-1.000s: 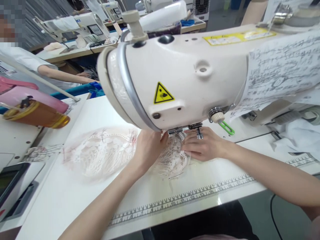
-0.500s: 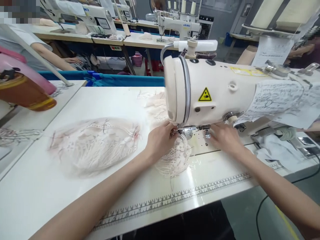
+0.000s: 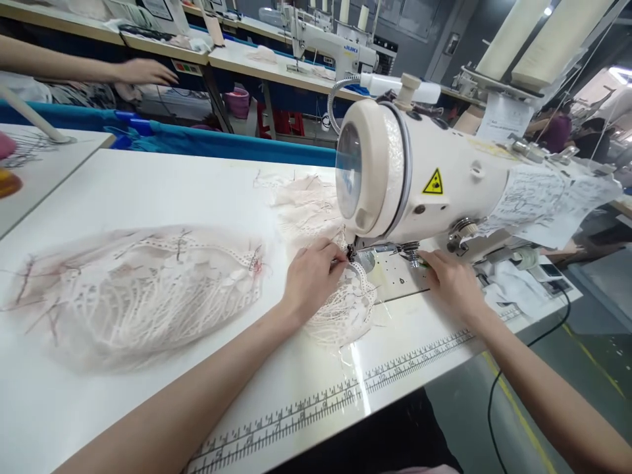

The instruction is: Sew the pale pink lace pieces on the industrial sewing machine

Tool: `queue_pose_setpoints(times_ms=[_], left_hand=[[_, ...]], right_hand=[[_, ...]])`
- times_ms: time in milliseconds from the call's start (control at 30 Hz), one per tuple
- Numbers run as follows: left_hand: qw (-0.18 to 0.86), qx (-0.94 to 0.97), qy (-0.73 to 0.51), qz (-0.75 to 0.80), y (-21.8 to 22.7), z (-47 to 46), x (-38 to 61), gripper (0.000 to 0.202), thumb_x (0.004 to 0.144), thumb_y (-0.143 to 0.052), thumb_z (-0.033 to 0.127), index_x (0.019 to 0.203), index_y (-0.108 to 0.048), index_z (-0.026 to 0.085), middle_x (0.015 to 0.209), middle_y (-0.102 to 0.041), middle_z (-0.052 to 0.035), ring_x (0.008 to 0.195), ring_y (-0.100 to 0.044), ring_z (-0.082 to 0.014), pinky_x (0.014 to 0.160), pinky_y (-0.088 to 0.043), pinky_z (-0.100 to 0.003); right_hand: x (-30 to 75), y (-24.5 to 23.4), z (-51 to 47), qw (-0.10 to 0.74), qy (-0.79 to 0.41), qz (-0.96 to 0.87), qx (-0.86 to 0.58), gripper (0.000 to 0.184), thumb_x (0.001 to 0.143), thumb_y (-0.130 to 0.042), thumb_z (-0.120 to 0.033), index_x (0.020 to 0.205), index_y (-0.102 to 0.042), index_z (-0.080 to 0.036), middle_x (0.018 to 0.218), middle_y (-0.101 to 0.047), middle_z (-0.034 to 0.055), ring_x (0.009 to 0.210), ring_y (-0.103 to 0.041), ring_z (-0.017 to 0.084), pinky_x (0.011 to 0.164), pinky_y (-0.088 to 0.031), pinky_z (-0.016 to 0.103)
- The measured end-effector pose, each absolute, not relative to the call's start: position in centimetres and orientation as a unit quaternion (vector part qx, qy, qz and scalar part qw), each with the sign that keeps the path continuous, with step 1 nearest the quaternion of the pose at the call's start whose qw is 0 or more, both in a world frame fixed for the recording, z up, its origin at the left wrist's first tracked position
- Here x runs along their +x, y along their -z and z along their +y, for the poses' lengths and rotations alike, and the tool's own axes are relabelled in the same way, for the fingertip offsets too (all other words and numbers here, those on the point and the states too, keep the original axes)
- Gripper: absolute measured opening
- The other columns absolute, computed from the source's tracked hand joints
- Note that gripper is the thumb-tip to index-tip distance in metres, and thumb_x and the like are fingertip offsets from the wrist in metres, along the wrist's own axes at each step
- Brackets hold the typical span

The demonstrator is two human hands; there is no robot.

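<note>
Lace piece (image 3: 345, 309) lies on the white table (image 3: 148, 191) under the sewing machine (image 3: 424, 178) head, its upper edge pinched between the closed fingertips of the left hand (image 3: 311, 276) just beside the presser foot (image 3: 363, 258). At 3 o'clock from that pinch, the right hand (image 3: 451, 283) rests flat on the machine bed, fingers loose and gripping nothing. At 9 o'clock, well apart, lies a lace pile (image 3: 133, 289); a printed ruler (image 3: 316, 408) runs along the 6 o'clock edge.

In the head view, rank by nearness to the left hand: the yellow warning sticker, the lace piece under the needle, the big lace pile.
1. lace piece under the needle: touching the left hand.
2. big lace pile: to its left on the table.
3. yellow warning sticker: up on the machine, right.
</note>
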State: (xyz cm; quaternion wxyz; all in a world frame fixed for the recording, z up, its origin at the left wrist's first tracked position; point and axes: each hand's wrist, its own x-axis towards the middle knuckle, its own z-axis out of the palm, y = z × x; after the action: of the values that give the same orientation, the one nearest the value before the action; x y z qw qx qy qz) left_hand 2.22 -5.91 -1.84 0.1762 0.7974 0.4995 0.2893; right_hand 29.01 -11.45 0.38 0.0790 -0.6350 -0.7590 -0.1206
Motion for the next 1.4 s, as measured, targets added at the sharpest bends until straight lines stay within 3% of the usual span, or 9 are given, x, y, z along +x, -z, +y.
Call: queue_pose_setpoints(times_ms=[67,167,233,467,867,1067,1200,1300,1400], left_hand=[[0.183,0.795,-0.294,0.499,1.9,-5.9,2.1,0.013,0.088,-0.049,0.020,0.083,-0.061,0.021,0.098,-0.064,-0.0009,0.085,-0.061,-0.0198,0.082,-0.044,-0.039],[0.191,0.791,-0.296,0.500,1.8,-6.0,2.0,0.013,0.087,-0.049,0.019,0.083,-0.061,0.021,0.097,-0.064,-0.0006,0.082,-0.061,-0.0187,0.079,-0.045,-0.037],[0.196,0.789,-0.297,0.500,1.7,-6.0,2.0,0.013,0.087,-0.049,0.018,0.082,-0.062,0.021,0.097,-0.064,-0.0004,0.082,-0.061,-0.0183,0.077,-0.045,-0.035],[0.201,0.787,-0.298,0.501,1.5,-5.9,2.1,0.013,0.086,-0.051,0.019,0.081,-0.062,0.020,0.095,-0.064,-0.0006,0.080,-0.060,-0.0181,0.072,-0.045,-0.034],[0.207,0.785,-0.304,0.498,1.5,-5.9,2.1,0.012,0.084,-0.051,0.018,0.080,-0.062,0.020,0.093,-0.065,-0.0005,0.078,-0.060,-0.0181,0.072,-0.045,-0.034],[0.218,0.768,-0.336,0.500,1.6,-5.9,2.1,0.011,0.085,-0.051,0.020,0.080,-0.060,0.020,0.090,-0.063,-0.0011,0.075,-0.060,-0.0172,0.071,-0.045,-0.034],[0.213,0.717,-0.407,0.525,1.8,-5.9,1.9,0.013,0.088,-0.045,0.018,0.100,-0.051,0.020,0.102,-0.059,-0.0054,0.082,-0.059,-0.0165,0.067,-0.047,-0.032],[0.187,0.693,-0.453,0.528,1.2,-5.9,1.9,0.016,0.088,-0.041,0.014,0.102,-0.047,0.021,0.105,-0.056,-0.0072,0.093,-0.058,-0.0170,0.069,-0.048,-0.030],[0.114,0.714,-0.468,0.507,-0.3,-6.2,2.2,0.009,0.088,-0.045,0.016,0.094,-0.050,0.021,0.095,-0.058,-0.0046,0.088,-0.056,-0.0175,0.070,-0.046,-0.032]], right_hand=[[27.7,-0.9,-12.0,0.119,0.048,-0.772,-0.623,0.047,0.080,-0.036,-0.007,0.120,-0.058,-0.014,0.092,-0.064,0.0071,0.065,-0.055,0.013,0.051,-0.035,0.023],[25.1,-1.4,-12.7,0.112,-0.015,-0.779,-0.617,0.047,0.087,-0.035,-0.015,0.130,-0.052,-0.016,0.086,-0.062,0.0055,0.060,-0.055,0.013,0.052,-0.039,0.023],[23.5,-1.2,-12.8,0.100,0.003,-0.796,-0.597,0.045,0.091,-0.042,-0.028,0.135,-0.048,-0.016,0.100,-0.065,0.0092,0.065,-0.058,0.014,0.051,-0.039,0.024],[20.5,-0.3,-11.2,-0.021,0.142,-0.829,-0.541,0.038,0.093,-0.036,-0.009,0.129,-0.050,-0.009,0.097,-0.066,0.0105,0.062,-0.058,0.013,0.042,-0.027,0.026],[18.7,-1.0,-10.4,-0.102,0.106,-0.821,-0.551,0.040,0.090,-0.033,-0.003,0.127,-0.046,-0.008,0.109,-0.063,0.0190,0.077,-0.065,0.018,0.055,-0.044,0.025],[19.4,-0.6,-10.6,-0.086,0.104,-0.816,-0.563,0.041,0.091,-0.033,-0.005,0.130,-0.046,-0.009,0.107,-0.065,0.0178,0.072,-0.064,0.016,0.051,-0.040,0.025],[22.4,0.0,-10.4,-0.048,0.136,-0.791,-0.594,0.040,0.097,-0.032,-0.019,0.135,-0.044,-0.012,0.110,-0.065,0.0156,0.061,-0.059,0.014,0.045,-0.029,0.026],[25.1,0.0,-9.9,-0.018,0.162,-0.773,-0.614,0.032,0.096,-0.038,-0.028,0.117,-0.058,-0.012,0.092,-0.067,0.0140,0.071,-0.060,0.019,0.052,-0.033,0.027],[26.8,-0.3,-9.5,0.044,0.180,-0.790,-0.584,0.030,0.094,-0.044,-0.032,0.109,-0.061,-0.013,0.094,-0.066,0.0147,0.087,-0.059,0.024,0.063,-0.040,0.030]])
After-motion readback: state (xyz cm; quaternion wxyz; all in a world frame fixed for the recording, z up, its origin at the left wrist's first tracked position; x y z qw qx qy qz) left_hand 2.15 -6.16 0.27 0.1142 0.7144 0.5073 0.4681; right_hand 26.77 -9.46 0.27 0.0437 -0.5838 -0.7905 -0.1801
